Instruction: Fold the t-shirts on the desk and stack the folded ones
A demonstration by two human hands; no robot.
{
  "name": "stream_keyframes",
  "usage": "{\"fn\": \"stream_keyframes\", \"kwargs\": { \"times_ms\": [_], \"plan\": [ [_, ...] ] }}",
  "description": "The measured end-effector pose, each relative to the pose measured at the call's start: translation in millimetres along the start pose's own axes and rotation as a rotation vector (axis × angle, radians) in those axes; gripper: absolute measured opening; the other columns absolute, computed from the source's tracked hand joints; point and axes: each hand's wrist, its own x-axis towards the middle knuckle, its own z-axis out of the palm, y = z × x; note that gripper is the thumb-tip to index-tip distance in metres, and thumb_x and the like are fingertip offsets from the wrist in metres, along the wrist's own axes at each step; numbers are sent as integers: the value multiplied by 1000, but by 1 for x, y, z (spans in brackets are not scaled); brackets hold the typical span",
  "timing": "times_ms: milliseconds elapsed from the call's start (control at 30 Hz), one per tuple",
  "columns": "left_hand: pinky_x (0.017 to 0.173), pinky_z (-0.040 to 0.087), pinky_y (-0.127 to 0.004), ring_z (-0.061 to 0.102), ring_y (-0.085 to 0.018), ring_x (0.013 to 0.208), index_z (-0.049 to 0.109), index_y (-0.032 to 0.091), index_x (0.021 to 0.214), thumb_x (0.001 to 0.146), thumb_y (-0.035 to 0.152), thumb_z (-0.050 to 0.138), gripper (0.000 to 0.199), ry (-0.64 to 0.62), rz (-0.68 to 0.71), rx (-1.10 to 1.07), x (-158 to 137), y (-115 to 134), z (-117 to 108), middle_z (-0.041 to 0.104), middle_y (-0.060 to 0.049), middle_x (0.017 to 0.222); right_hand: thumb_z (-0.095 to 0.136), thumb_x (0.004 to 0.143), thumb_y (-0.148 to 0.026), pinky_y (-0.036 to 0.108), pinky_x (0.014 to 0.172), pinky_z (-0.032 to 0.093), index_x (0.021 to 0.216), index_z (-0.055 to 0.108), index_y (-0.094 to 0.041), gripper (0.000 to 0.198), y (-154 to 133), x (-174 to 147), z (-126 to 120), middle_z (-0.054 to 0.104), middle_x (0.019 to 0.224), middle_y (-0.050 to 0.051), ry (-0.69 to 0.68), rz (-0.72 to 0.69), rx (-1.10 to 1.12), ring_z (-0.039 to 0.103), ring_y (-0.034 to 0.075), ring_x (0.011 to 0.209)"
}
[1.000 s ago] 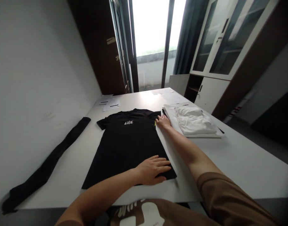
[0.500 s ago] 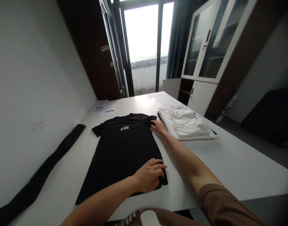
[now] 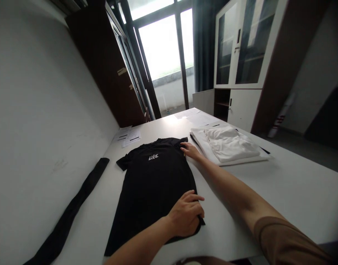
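A black T-shirt [image 3: 158, 180] lies spread on the white table, its collar away from me and a small white print near the top. My left hand [image 3: 187, 214] is at the shirt's lower right edge. Its fingers curl over the side seam and the thumb is hidden. Farther up, my right hand [image 3: 191, 151] pinches the same side at the right sleeve. Both hands are closed on the cloth, which still lies mostly flat.
Right of the shirt sits a folded white garment [image 3: 226, 143] on a white stack. A long black strip of cloth [image 3: 75, 202] lies on the left by the wall. Papers [image 3: 130, 136] lie at the far left of the table [image 3: 290, 191]. A glass-door cabinet [image 3: 240, 51] stands behind.
The fingers of my left hand have curled in more at the shirt's edge. My right hand stays by the sleeve. The view has tilted and shifted slightly.
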Motion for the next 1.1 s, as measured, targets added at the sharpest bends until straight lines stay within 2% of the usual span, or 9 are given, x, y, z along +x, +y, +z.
{"fn": "stream_keyframes", "kwargs": {
  "times_ms": [200, 267, 367, 433, 533, 667, 767, 933, 1100],
  "plan": [
    [129, 22, -49, 56, -23, 132, 66, 22, 95, 81, 11, 47, 25, -19, -8, 50, -1, -4, 3, 74, -7, 98, 53, 98, -36, 38, 107, 50, 130, 68, -20, 39, 0, 16, -6, 67, 136, 10, 199, 268, 270, 63, 25, 125],
    [129, 23, -49, 56, -22, 132, 66, 22, 95, 81, 10, 46, 27, -23, -6, 64, -1, -5, 2, 74, -6, 98, 53, 99, -37, 39, 97, 56, 127, 68, -19, 37, -2, 18, -8, 71, 126, 12, 133, 390, 386, 70, 26, 113],
    [129, 23, -48, 55, -21, 133, 67, 22, 102, 83, 8, 45, 32, -20, -17, 88, 0, -5, -1, 74, -5, 102, 51, 102, -35, 34, 80, 62, 130, 64, -16, 36, -4, 17, -9, 74, 112, 13, -61, 496, 649, 75, 21, 87],
    [129, 24, -48, 54, -22, 133, 67, 22, 114, 85, 9, 45, 39, -22, -37, 99, 0, -5, -3, 74, -6, 106, 53, 103, -34, 31, 76, 63, 131, 63, -16, 35, -5, 16, -8, 74, 109, 12, -116, 499, 760, 75, 18, 79],
    [129, 21, -48, 51, -23, 136, 65, 24, 124, 85, 9, 48, 46, -53, -53, 122, 1, -5, -5, 73, -5, 112, 61, 101, -37, 30, 72, 64, 135, 62, -19, 39, -3, 16, -4, 73, 112, 10, -101, 466, 760, 73, 15, 74],
    [131, 13, -48, 42, -25, 144, 70, 25, 110, 84, 11, 54, 33, -115, -1, 159, 4, -4, -2, 70, -1, 125, 67, 98, -36, 28, 65, 64, 144, 58, -23, 49, 1, 21, 1, 73, 111, 7, -111, 419, 701, 71, 14, 71],
    [131, 12, -47, 38, -25, 147, 70, 23, 103, 85, 11, 54, 27, -98, 14, 185, 5, -3, 1, 68, -1, 131, 66, 98, -33, 26, 61, 62, 140, 62, -19, 44, 2, 26, 3, 73, 110, 10, -159, 438, 736, 70, 13, 66],
    [131, 12, -48, 37, -25, 147, 69, 22, 101, 88, 16, 52, 22, -29, 2, 206, 5, -3, 1, 67, -2, 133, 63, 99, -33, 26, 59, 61, 138, 64, -19, 42, 3, 37, 5, 73, 116, 12, -152, 475, 727, 68, 12, 61],
    [131, 12, -48, 36, -25, 148, 70, 24, 103, 89, 17, 52, 23, -8, -35, 218, 3, -8, -1, 66, -1, 136, 65, 95, -35, 27, 60, 61, 133, 69, -20, 41, 1, 52, 6, 74, 109, 10, -100, 463, 588, 66, 12, 58]
  ]
}}
